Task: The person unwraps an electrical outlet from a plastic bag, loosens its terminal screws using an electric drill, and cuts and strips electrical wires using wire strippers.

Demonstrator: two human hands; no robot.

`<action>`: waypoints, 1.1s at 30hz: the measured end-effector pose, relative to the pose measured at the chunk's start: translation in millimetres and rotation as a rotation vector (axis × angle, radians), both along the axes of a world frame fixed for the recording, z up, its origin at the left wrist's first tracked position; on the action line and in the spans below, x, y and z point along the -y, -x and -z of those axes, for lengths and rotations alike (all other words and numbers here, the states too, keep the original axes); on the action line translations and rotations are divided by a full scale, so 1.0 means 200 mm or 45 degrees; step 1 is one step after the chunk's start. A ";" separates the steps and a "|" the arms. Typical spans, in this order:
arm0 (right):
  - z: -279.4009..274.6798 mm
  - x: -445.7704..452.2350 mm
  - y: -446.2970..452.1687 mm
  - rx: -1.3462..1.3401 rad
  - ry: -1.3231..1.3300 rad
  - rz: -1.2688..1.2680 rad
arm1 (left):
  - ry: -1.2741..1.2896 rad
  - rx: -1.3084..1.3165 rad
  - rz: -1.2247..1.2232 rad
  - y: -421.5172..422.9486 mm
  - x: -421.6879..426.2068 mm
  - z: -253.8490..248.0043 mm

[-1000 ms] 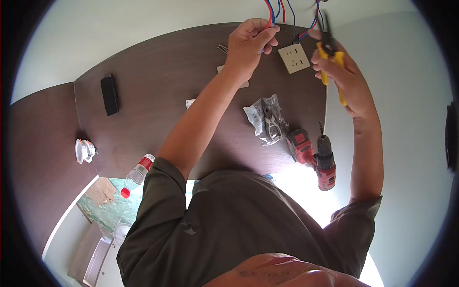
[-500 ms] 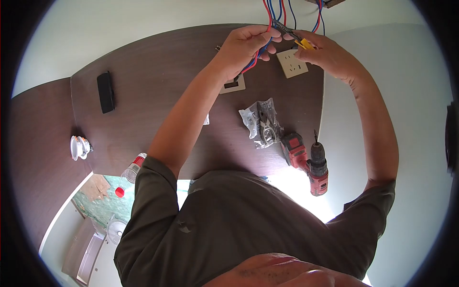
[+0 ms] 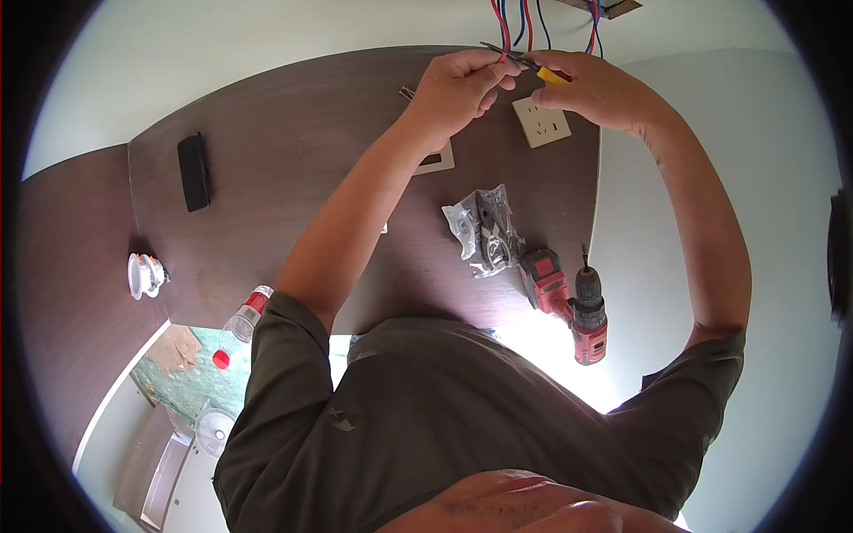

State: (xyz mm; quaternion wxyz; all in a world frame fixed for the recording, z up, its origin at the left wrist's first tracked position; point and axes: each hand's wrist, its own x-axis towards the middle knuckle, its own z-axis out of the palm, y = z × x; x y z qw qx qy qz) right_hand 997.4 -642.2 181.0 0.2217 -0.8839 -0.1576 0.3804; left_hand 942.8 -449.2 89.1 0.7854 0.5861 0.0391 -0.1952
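Note:
At the top of the head view, my left hand (image 3: 466, 89) pinches a red wire (image 3: 504, 37) that hangs from above, with blue wire close beside it. Its fingertips hide the lower ends. My right hand (image 3: 604, 89) is closed around pliers (image 3: 553, 76) with yellow handles and dark, narrow jaws. Those jaws cross the wires just above my left fingertips; whether they touch the wires I cannot tell. Just under my right hand lies a beige socket plate (image 3: 540, 123). A second beige plate (image 3: 437, 162) is partly covered by my left wrist.
Several other red and blue wires (image 3: 530, 27) hang nearby. On the brown wooden surface (image 3: 293, 195) lie a black case (image 3: 193, 171), a plastic bag with dark parts (image 3: 484, 231) and a red cordless drill (image 3: 569, 302). White round fittings (image 3: 146, 275) and a plastic bottle (image 3: 242, 322) are at left.
The red and blue wire ends that hung below my left hand no longer show there. The pliers have tilted flatter and their jaws now reach further left across the wires.

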 end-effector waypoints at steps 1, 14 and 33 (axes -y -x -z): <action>0.00 0.00 0.00 0.015 -0.008 0.000 | 0.011 0.001 -0.005 0.00 0.00 0.00; -0.05 -0.05 -0.02 -0.091 0.117 -0.080 | 0.086 -0.097 -0.015 0.00 0.00 0.01; -0.01 -0.05 0.04 -0.120 -0.011 0.050 | 0.061 -0.115 -0.017 0.03 -0.02 -0.05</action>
